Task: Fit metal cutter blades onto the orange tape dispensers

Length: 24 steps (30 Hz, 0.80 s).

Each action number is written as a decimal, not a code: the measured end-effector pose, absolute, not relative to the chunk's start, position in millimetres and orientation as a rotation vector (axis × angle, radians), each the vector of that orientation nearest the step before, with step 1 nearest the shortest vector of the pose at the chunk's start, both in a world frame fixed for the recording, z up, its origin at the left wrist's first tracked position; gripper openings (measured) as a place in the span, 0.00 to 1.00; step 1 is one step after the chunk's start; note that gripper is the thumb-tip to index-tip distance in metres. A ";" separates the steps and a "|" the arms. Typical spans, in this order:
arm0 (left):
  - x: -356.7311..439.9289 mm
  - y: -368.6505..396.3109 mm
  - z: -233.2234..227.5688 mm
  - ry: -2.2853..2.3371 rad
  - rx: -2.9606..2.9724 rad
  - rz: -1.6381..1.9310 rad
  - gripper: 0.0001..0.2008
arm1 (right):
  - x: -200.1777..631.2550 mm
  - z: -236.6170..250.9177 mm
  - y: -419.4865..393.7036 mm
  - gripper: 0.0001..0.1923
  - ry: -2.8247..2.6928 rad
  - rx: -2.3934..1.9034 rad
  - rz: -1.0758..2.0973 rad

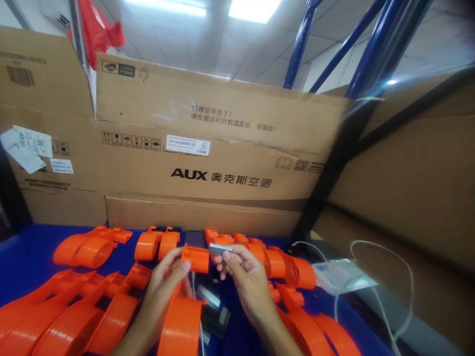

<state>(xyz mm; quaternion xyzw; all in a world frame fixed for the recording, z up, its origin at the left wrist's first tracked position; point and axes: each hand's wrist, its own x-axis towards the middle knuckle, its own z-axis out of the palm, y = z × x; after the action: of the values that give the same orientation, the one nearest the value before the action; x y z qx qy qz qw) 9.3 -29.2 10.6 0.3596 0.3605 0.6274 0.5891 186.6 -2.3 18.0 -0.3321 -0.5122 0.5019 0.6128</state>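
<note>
My left hand [163,279] is closed around the head of an orange plastic piece [196,260], thumb on its near face. A wide curved band below my fingers appears to belong to the same piece. In my right hand [248,273], a small flat silver block [218,248] is pinched between thumb and fingers. The block points left, close to the right end of the orange head; I cannot tell whether they touch. Behind the orange head stands a small dark-screened device [195,239]. Below my hands lie small silver and dark blocks [210,297], partly hidden, beside a white cable [193,284].
Several more orange banded pieces [83,249] lie left and right on the blue surface [33,242]. A cardboard wall [222,148] closes off the back. At right are a clear plastic packet [345,277], looping white cord [410,277] and a dark rack post [326,168].
</note>
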 end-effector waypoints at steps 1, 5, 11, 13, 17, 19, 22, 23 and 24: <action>9.7 -28.8 10.4 0.835 0.827 1.464 0.25 | 186.1 18.6 -3.1 0.13 -1.183 -0.777 1.161; 11.1 -28.7 9.7 0.848 0.780 1.470 0.26 | 186.4 20.0 -3.9 0.13 -1.174 -0.806 1.135; 14.1 -31.0 11.0 0.833 0.747 1.475 0.27 | 188.9 18.8 -2.1 0.14 -1.228 -0.819 1.095; 14.9 -30.9 11.0 0.837 0.734 1.479 0.27 | 189.3 18.5 -1.9 0.14 -1.251 -0.823 1.090; 13.7 -28.3 9.2 0.866 0.742 1.497 0.28 | 191.5 19.0 -1.5 0.14 -1.300 -0.824 1.079; 11.8 -26.2 8.1 0.888 0.764 1.494 0.29 | 193.1 19.6 -1.3 0.14 -1.316 -0.828 1.064; 9.1 -24.4 7.9 0.914 0.823 1.470 0.30 | 194.4 20.4 -1.7 0.15 -1.350 -0.852 1.044; 8.6 -24.6 8.3 0.916 0.843 1.468 0.30 | 194.3 20.7 -2.2 0.15 -1.363 -0.862 1.039; 8.5 -25.4 8.9 0.914 0.862 1.468 0.30 | 193.7 20.9 -2.8 0.15 -1.374 -0.869 1.035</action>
<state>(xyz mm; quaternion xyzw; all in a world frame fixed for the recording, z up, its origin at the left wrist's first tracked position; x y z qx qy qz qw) 8.5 -25.4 8.9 0.3670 0.3893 0.6252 0.5683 193.7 -2.8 20.9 -0.3701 -0.5856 0.4412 0.5706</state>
